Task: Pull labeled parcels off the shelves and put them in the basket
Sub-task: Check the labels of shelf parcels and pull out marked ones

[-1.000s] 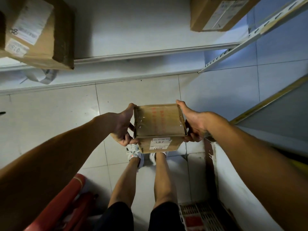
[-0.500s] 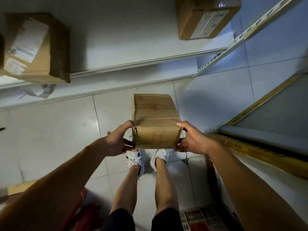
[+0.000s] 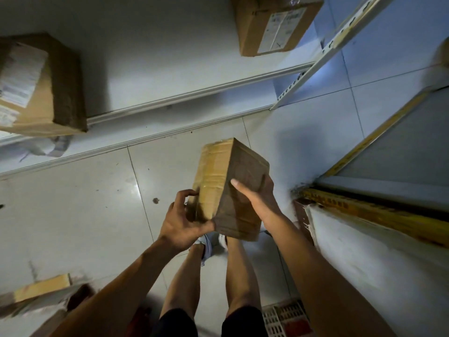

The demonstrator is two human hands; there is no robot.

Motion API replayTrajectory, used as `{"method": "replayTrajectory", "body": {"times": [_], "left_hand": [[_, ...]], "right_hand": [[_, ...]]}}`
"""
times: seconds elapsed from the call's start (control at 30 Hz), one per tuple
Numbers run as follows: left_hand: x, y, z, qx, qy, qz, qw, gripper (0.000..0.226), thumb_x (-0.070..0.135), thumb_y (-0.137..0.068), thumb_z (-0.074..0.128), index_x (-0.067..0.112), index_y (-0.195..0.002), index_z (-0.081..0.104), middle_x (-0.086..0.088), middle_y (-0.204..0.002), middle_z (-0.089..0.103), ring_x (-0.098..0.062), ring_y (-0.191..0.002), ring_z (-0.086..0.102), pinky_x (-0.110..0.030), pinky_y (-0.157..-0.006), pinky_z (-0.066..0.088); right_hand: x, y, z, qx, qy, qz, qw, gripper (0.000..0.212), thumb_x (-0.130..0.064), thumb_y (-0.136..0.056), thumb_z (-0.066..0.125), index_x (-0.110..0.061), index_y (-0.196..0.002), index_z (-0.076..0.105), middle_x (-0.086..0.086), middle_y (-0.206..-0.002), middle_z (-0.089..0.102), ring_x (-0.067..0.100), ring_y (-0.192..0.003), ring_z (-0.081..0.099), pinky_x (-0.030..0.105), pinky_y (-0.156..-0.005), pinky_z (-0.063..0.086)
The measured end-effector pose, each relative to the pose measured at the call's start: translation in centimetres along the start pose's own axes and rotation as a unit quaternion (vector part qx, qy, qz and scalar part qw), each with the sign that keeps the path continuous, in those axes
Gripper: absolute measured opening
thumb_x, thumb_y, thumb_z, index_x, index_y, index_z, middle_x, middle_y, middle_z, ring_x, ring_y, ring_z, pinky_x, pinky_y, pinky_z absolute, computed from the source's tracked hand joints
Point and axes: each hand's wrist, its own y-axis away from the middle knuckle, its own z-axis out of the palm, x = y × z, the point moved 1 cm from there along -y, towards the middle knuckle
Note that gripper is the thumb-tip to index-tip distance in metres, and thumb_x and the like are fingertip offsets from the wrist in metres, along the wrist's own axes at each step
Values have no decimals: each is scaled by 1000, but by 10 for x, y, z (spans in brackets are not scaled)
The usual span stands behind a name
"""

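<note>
I hold a small brown cardboard parcel (image 3: 226, 181) above the tiled floor, tilted so one corner edge faces me. My left hand (image 3: 181, 221) grips its lower left side with curled fingers. My right hand (image 3: 255, 198) wraps the right face, thumb on top and fingers behind. No label shows on the faces turned to me. A white lattice basket (image 3: 283, 319) with something red inside peeks in at the bottom, between my legs and right arm.
Two labeled cardboard boxes sit on the white shelf (image 3: 150, 57): one at left (image 3: 41, 86), one at top right (image 3: 274, 23). A perforated shelf post (image 3: 315, 54) slants at right. Another shelf with a yellow edge (image 3: 364, 207) lies right. More parcels (image 3: 41, 291) sit bottom left.
The parcel has been turned from lying flat between both hands to standing on edge, its labeled face no longer showing. My hands shifted their hold, and the view tilted.
</note>
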Motion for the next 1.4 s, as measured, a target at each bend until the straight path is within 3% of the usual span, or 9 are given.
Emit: {"method": "replayTrajectory", "body": {"times": [0.2,0.33,0.53,0.7,0.83,0.93,1.03,1.3,1.4], "left_hand": [[-10,2,14,-16,-27,2,999,78,27,-62,93,32,-124,46,5,-101,60,-16,-87,66,-23,-66,57],[-13,1,7,-25,-4,-23,999,75,50,-47,83,46,-114,51,-2,-102,63,-19,-85,66,-30,-70,59],[-16,3,-17,-149,91,-41,984,81,46,-42,95,35,-114,60,-8,-120,60,-22,-93,64,-27,-73,56],[-25,-6,-40,-263,93,-101,955,76,12,-62,92,31,-125,53,-20,-128,56,-34,-110,65,-40,-79,59],[-21,-16,-48,-321,41,-142,935,80,-4,-68,87,22,-129,43,-22,-131,53,-33,-108,66,-42,-79,59],[-17,-23,-47,-317,-1,-187,930,90,43,-60,95,27,-131,41,-16,-133,58,-35,-119,61,-44,-94,56],[-14,-35,-40,-265,28,-263,927,117,93,-37,70,21,-128,49,-15,-131,63,-40,-121,59,-55,-109,42],[3,-66,-32,-230,226,-363,875,95,90,-72,48,21,-139,52,-27,-133,60,-55,-116,59,-72,-96,46],[4,-73,-26,-219,277,-414,839,98,88,-74,49,18,-143,48,-25,-139,54,-57,-118,57,-72,-97,44]], "right_hand": [[13,3,-8,17,19,64,998,158,-92,-20,76,-35,-155,16,10,-154,39,36,-140,40,57,-116,34],[5,-3,-40,26,-15,34,999,126,-66,-63,83,-37,-159,8,5,-163,29,33,-143,39,55,-115,36],[13,-24,-91,-85,-180,110,974,72,-64,-71,74,-26,-131,63,17,-129,66,36,-114,67,53,-99,53],[29,-29,-106,-171,-176,133,960,114,-53,-44,98,-7,-139,56,23,-137,59,39,-129,55,47,-96,51],[37,-30,-102,-232,-135,93,959,99,-55,-49,94,-9,-130,61,24,-129,61,36,-121,58,43,-94,54],[33,-30,-96,-241,-104,43,964,93,-59,-50,91,-13,-126,66,24,-123,62,34,-113,60,41,-86,56],[17,-25,-95,-244,-60,-18,968,98,-47,-48,94,-17,-134,60,17,-127,63,28,-112,65,38,-80,57],[-21,-11,-84,-209,158,-157,952,116,-34,-45,95,-38,-142,33,-7,-138,44,15,-133,41,45,-100,54],[-32,0,-70,-197,294,-233,906,122,-26,-45,98,-42,-141,23,-17,-132,28,12,-130,29,22,-97,47]]}}
